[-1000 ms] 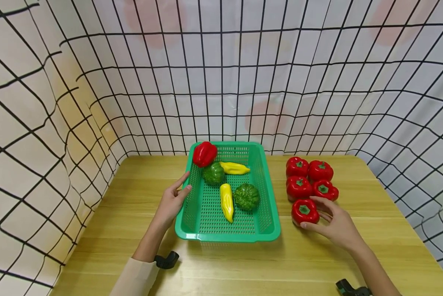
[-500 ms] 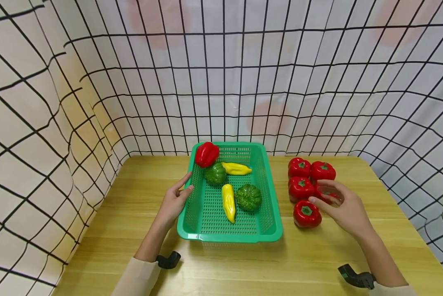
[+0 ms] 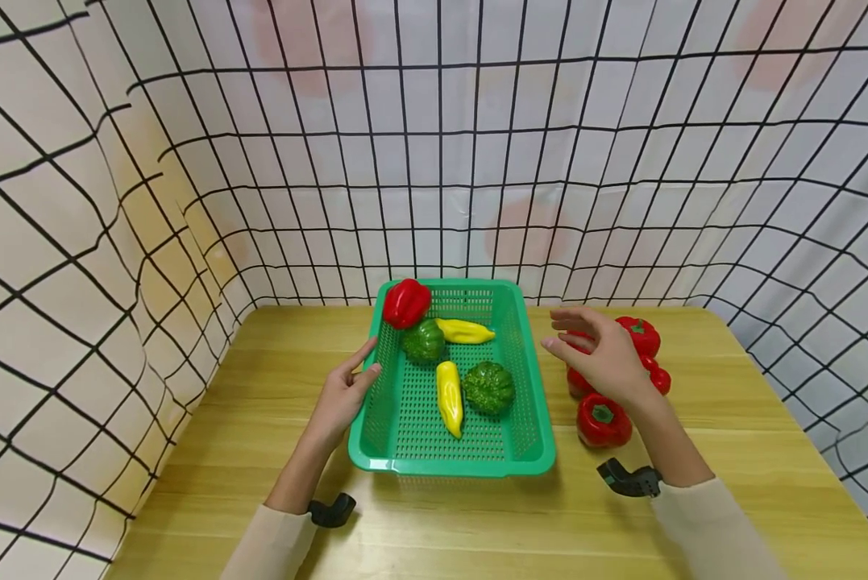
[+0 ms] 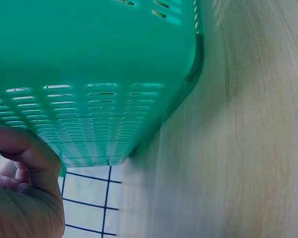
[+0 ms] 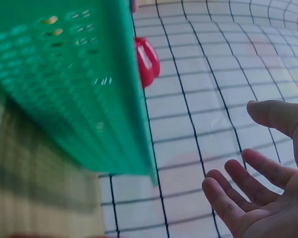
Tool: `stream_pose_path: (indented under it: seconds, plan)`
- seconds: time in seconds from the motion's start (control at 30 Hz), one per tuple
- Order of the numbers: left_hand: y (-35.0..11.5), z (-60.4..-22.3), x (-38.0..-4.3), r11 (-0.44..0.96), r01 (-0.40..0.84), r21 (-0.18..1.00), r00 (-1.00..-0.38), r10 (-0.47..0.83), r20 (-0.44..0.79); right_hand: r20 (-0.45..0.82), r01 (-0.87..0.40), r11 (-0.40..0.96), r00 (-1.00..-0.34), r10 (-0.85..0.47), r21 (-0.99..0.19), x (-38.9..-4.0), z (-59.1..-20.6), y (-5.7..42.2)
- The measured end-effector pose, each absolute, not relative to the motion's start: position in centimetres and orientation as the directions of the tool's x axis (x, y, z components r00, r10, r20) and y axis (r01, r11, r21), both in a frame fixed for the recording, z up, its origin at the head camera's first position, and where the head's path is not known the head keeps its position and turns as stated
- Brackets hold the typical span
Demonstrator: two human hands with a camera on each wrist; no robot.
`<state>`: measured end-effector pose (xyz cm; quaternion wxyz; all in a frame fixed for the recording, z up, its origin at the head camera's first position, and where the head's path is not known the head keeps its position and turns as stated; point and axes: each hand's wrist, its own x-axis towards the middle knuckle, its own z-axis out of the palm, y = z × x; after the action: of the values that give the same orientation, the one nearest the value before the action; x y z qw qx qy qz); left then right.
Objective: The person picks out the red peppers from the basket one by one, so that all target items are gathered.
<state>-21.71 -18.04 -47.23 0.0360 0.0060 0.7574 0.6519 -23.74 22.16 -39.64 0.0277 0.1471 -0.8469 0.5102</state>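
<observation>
A green plastic basket (image 3: 463, 466) sits on the table, holding a red bell pepper (image 3: 407, 304), two green pumpkin-like vegetables (image 3: 487, 387) and two yellow peppers (image 3: 449, 399). At its left rim is my left hand (image 3: 342, 400), thumb over the edge and fingers along the outer wall, gripping it. My right hand (image 3: 602, 354), holding nothing, hovers with spread fingers between the basket and a cluster of several red bell peppers (image 3: 603, 420), some of them partly hidden beneath it. The right wrist view shows this hand (image 5: 258, 191) with its palm bare, beside the basket (image 5: 64, 89).
A wooden table (image 3: 259, 451) lies under everything. Black wire grid (image 3: 441, 185) over pale cloth closes off the back and both sides. Each wrist wears a black mount (image 3: 629, 478).
My right hand has left the nearest red pepper, passed over the cluster and moved left toward the basket. That pepper stays at the cluster's front. The left hand keeps its place on the rim.
</observation>
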Motion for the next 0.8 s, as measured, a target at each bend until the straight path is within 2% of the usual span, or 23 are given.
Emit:
stream_pose_path:
  seconds: [0.4,0.8]
  plan:
    - [-18.0,-47.4,-21.7,0.146,-0.032,0.989,-0.997,0.061,-0.041,0.194,-0.313,0.411,-0.932,-0.306,-0.856,-27.3,-36.3,17.1]
    - [-18.0,-47.5,-21.8,0.135,-0.039,0.99,-0.997,0.053,-0.047,0.136,-0.268,0.437,-0.942,-0.308,-0.859,-31.4,-36.6,11.5]
